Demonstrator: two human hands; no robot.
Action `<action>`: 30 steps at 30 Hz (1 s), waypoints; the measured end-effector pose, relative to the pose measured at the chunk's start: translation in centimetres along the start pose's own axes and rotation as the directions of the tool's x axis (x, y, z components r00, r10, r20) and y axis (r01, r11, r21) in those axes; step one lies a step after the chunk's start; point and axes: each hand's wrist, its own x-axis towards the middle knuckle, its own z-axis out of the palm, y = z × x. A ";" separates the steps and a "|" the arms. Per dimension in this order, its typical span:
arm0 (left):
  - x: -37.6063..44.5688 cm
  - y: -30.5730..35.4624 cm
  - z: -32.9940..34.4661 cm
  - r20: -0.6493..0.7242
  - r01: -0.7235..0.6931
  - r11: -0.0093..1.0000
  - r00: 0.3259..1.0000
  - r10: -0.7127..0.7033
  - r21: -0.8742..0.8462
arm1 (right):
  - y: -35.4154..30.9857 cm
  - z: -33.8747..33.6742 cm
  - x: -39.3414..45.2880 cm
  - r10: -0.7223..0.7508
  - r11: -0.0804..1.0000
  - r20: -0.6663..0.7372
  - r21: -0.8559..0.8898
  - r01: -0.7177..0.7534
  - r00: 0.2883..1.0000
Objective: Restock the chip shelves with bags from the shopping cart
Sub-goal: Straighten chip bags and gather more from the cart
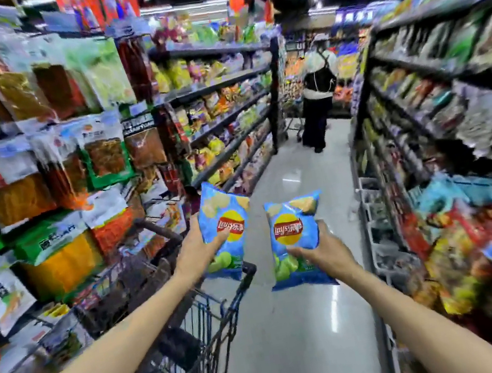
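Your left grip is wrapped round a blue chip bag, thumb across the front by the logo, fingers behind; the bag stands nearly upright, top tilted a bit away from you. Your right grip pinches a second blue chip bag, thumb on the front low down, fingers curled round its right edge; that bag hangs upright too, a bit lower than the other. The 2 bags sit side by side, apart, not touching.

Below your left grip and forearm is the shopping cart, wire basket w/ dark rim, its far corner just under the left bag. Left of the cart, hanging packs of dried goods, blurred. Beyond your left grip, the chip shelves run down the aisle, stocked w/ yellow and mixed bags. Right of your right grip, another run of snack shelves, heavily blurred. Grey floor lies under both bags. Far ahead, a person stands at a trolley.
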 end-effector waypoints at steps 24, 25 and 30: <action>38.5 14.3 14.3 0.090 -0.305 0.946 0.945 0.315 -0.114 | 1.5 -19.5 33.1 -0.135 0.988 -0.325 0.029 0.153 0.936; 39.3 14.7 14.5 0.095 -0.309 0.942 0.942 0.322 -0.127 | 1.1 -19.5 33.7 -0.132 0.985 -0.341 0.062 0.162 0.931; 46.8 13.9 17.2 0.055 -0.298 0.954 0.952 0.300 -0.043 | 2.1 -18.9 41.8 -0.179 0.967 -0.310 0.117 0.225 0.934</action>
